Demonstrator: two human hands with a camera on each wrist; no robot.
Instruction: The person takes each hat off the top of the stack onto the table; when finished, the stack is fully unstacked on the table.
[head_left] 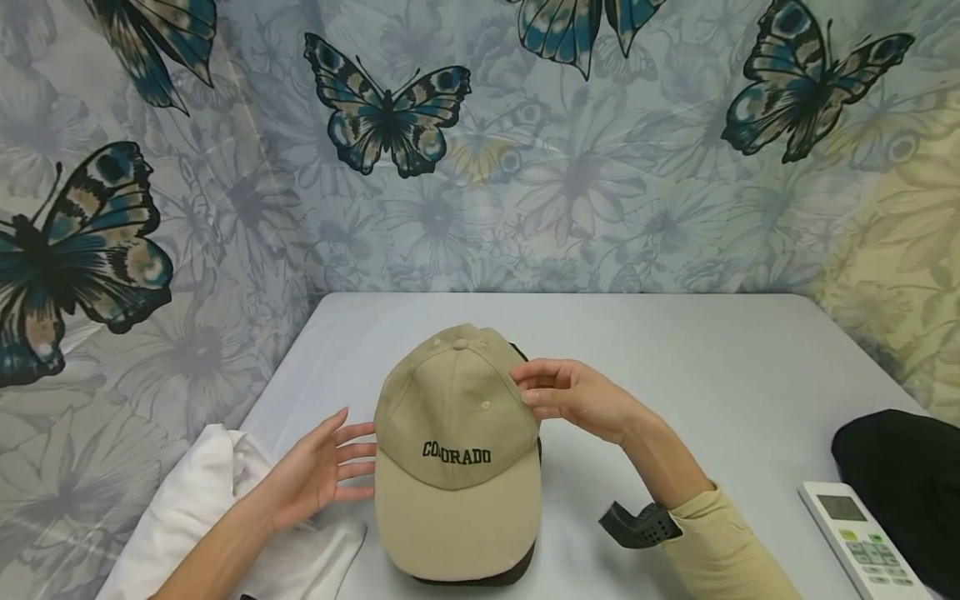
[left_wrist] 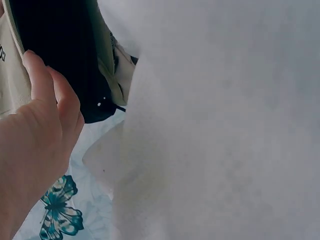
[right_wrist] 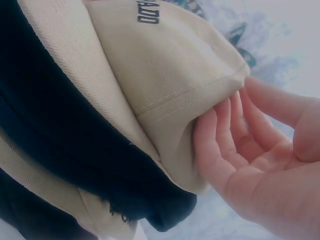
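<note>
head view: tan cap (head_left: 457, 442) lettered "colorado" sitting mid-worktop (head_left: 720, 367), stacked on a darker cap (head_left: 517, 568) whose brim peeks out beneath the front edge. right hand (head_left: 573, 396) at the crown's right side, fingertips touching the fabric, fingers only gently bent, not clearly pinching. left hand (head_left: 322, 471) spread and relaxed just beside the cap's left flank, gripping nothing, hovering above a white cloth (head_left: 202, 500). right wrist view: fingers (right_wrist: 220, 145) laid against the tan cap's (right_wrist: 165, 75) seamed edge, dark fabric (right_wrist: 65, 140) layered under it. left wrist view: thumb (left_wrist: 42, 80) near the dark underside (left_wrist: 60, 55) of a brim, contact hard to tell. judged as the settling or aligning stage of stacking caps, the top one already placed. next move probably calling for a light squaring-up from both sides without dragging the lower cap askew. remote control (head_left: 855, 537) and black fabric (head_left: 907, 475) off to the right, well apart
</note>
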